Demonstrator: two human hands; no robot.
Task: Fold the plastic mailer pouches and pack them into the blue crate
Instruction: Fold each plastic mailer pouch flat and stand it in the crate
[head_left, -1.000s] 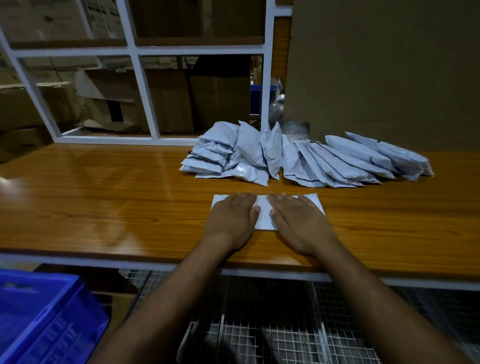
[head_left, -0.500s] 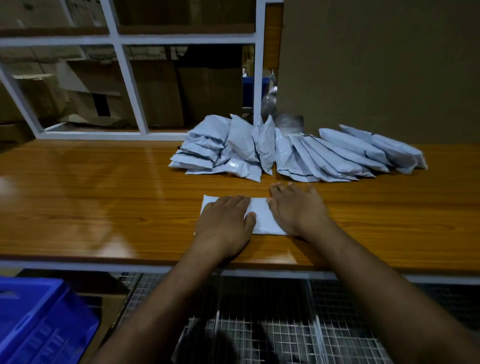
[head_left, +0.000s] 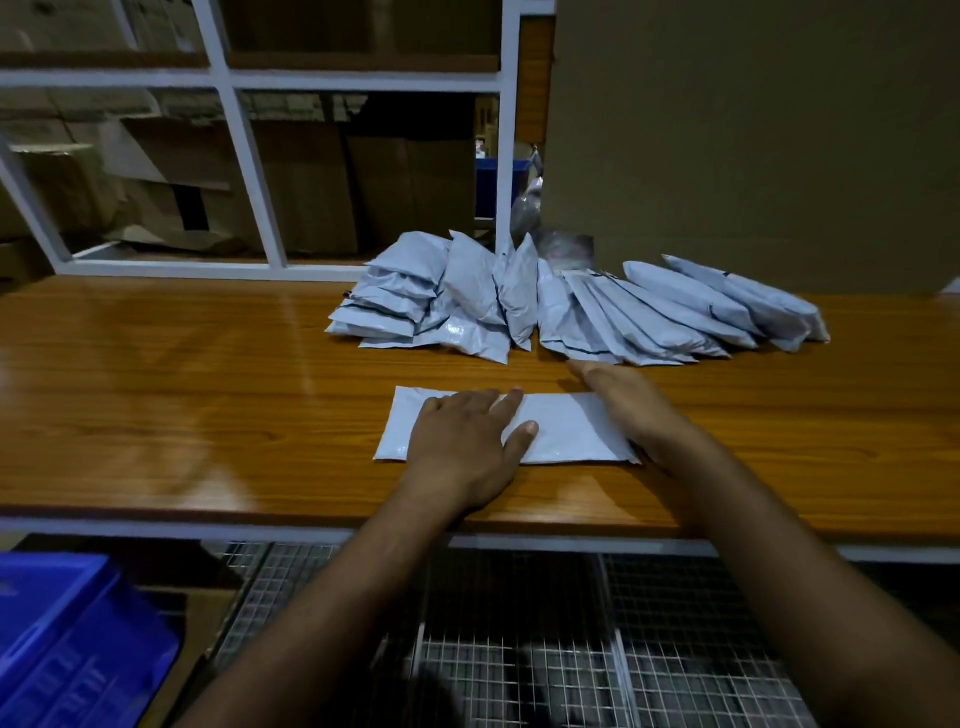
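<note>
A flat, pale grey-blue plastic mailer pouch (head_left: 566, 428) lies on the glossy brown wooden desk (head_left: 156, 374), close to the desk's near edge and roughly midway along it. The person's left hand (head_left: 462, 441) rests palm-down on the left half of the pouch, fingers straight and slightly spread, thumb pointing right across the plastic. The right hand (head_left: 623, 400) lies flat along the pouch's right end, fingers straight and together, their tips reaching past the pouch's far edge onto the bare wood. Neither hand curls round anything — both simply press down, with a strip of uncovered pouch between them.

Further back, toward the far edge of the desk, sits a row of filled grey-blue mailer pouches (head_left: 571, 306): those at the left end are stacked flat, the rest lean against one another and fan out to the right. A crumpled clear plastic bag (head_left: 563, 247) shows just behind them.

The blue plastic crate (head_left: 78, 639) stands below the desk's near-left corner, only partly in view. A white metal shelf frame (head_left: 249, 156) rises behind the desk's far-left edge, with brown cardboard boxes (head_left: 311, 187) beyond it, and a large brown cardboard sheet (head_left: 753, 140) stands behind the far-right edge. Wire mesh (head_left: 519, 649) runs below the near edge.
</note>
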